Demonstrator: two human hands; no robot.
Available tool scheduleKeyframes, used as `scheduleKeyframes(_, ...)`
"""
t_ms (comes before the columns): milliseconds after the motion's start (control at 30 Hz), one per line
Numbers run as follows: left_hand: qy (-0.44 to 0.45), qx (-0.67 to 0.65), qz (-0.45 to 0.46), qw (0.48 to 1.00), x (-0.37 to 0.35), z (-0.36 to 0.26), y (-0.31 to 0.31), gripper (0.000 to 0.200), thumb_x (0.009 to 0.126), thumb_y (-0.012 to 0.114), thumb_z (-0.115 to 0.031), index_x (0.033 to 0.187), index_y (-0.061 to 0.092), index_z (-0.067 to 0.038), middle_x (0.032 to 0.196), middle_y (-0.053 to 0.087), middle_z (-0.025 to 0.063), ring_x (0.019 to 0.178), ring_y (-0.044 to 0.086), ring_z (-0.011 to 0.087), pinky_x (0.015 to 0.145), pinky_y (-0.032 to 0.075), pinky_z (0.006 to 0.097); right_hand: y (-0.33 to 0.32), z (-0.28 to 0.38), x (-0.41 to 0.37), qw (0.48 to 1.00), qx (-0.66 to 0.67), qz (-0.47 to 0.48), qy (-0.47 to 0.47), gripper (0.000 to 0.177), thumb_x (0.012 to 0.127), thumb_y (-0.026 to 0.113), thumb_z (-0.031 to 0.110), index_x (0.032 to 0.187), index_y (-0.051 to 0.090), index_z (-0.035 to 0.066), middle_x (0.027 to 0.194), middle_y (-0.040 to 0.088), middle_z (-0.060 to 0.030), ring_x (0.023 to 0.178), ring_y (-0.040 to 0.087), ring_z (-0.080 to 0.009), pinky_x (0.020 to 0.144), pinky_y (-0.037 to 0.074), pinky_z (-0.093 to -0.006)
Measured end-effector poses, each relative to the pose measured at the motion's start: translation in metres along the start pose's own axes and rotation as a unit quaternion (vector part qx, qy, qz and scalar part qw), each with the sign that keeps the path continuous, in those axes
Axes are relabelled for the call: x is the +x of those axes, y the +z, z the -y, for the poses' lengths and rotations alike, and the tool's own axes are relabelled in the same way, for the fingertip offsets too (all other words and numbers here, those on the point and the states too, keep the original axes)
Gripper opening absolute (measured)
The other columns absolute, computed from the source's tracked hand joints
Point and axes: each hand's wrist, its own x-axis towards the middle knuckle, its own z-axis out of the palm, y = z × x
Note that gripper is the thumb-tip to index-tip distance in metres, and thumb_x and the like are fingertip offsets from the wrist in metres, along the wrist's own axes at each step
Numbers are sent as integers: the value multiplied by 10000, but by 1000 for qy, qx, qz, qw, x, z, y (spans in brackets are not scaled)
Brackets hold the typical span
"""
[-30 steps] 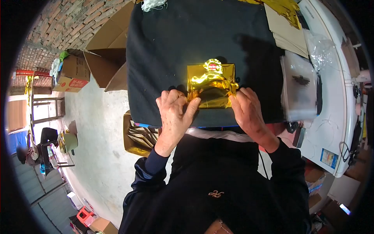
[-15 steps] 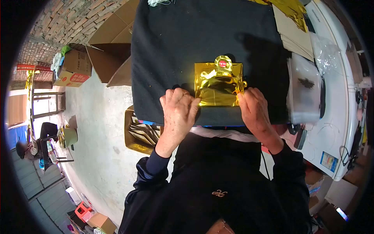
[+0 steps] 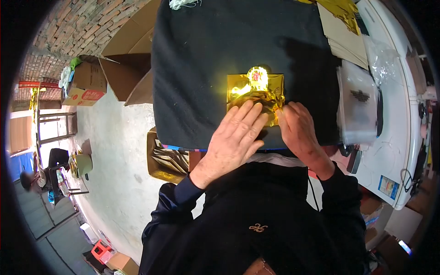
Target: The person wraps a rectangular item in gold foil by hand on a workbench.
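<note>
A square piece of shiny gold foil (image 3: 261, 97) lies on the black cloth (image 3: 206, 59) of the table. At its top edge a rounded gold tab (image 3: 257, 79) bears a red mark and reflects brightly. My left hand (image 3: 238, 133) rests flat over the lower part of the foil, fingers stretched out and covering its lower left. At the lower right edge, my right hand (image 3: 299, 126) pinches the foil between thumb and curled fingers.
Clear plastic bags (image 3: 358, 103) and beige card sheets (image 3: 341, 39) lie on the right. More gold foil (image 3: 343, 13) sits at the top right, white string (image 3: 183, 3) at the top left. A box of flat pieces (image 3: 160, 169) stands below the table's left edge. A person (image 3: 39, 178) sits far left.
My left hand has let go of the foil's lower left corner and moved right, flattening out over its lower part. My right hand stays at the right edge.
</note>
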Motion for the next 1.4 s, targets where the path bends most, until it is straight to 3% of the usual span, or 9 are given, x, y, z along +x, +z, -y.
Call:
scheduleKeyframes(33, -1, 27, 43, 999, -1, 3, 6, 722, 938, 647, -430, 1528, 462, -57, 1599, 397, 201, 1518, 328, 374, 1243, 261, 509, 0, -1, 0, 1000, 0, -4, 0, 187, 947, 615, 113, 791, 561, 26, 803, 576, -146, 780, 581, -329, 741, 465, -466)
scheduleKeyframes(167, -18, 81, 77, 994, 7, 15, 12, 860, 975, 386, -699, 1568, 402, -76, 1634, 317, 232, 1538, 268, 392, 1253, 222, 520, 0, -3, -2, 1000, -7, 5, 2, 178, 935, 621, 110, 784, 571, 30, 804, 594, -151, 791, 595, -337, 742, 471, -474)
scheduleKeyframes(600, -51, 109, 126, 985, 13, 16, 14, 856, 966, 378, -740, 1599, 368, -165, 1647, 277, 245, 1537, 249, 416, 1252, 196, 553, 0, 1, 0, 1000, -1, -9, 7, 195, 939, 634, 135, 778, 577, 40, 777, 596, -148, 767, 598, -333, 722, 479, -465)
scheduleKeyframes(700, -44, 95, 96, 990, 15, 16, 15, 836, 928, 544, -667, 1596, 374, -193, 1605, 344, 221, 1498, 311, 411, 1244, 231, 552, 3, -5, -2, 1000, -12, -14, -14, 219, 941, 648, 157, 775, 565, 41, 764, 582, -139, 756, 592, -329, 704, 475, -461)
scheduleKeyframes(800, -45, 103, 105, 988, 15, 16, 14, 836, 926, 547, -667, 1600, 367, -206, 1621, 321, 214, 1506, 297, 409, 1244, 231, 552, -2, -3, -5, 1000, 12, -15, -19, 250, 935, 677, 184, 774, 547, 44, 755, 566, -131, 748, 586, -325, 689, 469, -462)
scheduleKeyframes(900, -48, 102, 102, 988, 14, 15, 15, 827, 931, 541, -666, 1602, 364, -217, 1627, 315, 212, 1511, 287, 410, 1244, 230, 551, -11, 3, -7, 998, 51, -12, 26, 269, 923, 702, 198, 777, 532, 49, 753, 556, -125, 745, 582, -323, 685, 462, -463)
scheduleKeyframes(1000, -42, 120, 113, 985, 14, 16, 16, 806, 981, 372, -723, 1600, 372, -207, 1643, 287, 232, 1536, 250, 406, 1257, 195, 546, -11, 2, -13, 998, 46, -10, 40, 262, 918, 709, 194, 784, 531, 56, 757, 557, -116, 746, 583, -322, 686, 456, -464)
scheduleKeyframes(1133, -45, 109, 107, 987, 14, 16, 15, 796, 986, 373, -712, 1601, 374, -205, 1651, 282, 220, 1547, 239, 386, 1258, 181, 550, -7, 1, -14, 997, 53, -44, 26, 206, 916, 674, 127, 802, 534, 28, 766, 542, -128, 754, 557, -350, 687, 439, -467)
scheduleKeyframes(1400, -49, 161, 129, 977, 18, 5, 4, 790, 991, 338, -717, 1600, 379, -215, 1667, 291, 162, 1558, 237, 345, 1256, 134, 579, -2, -2, -13, 999, 0, -19, 49, 222, 915, 701, 213, 805, 587, 57, 799, 620, -119, 785, 627, -333, 709, 485, -474)
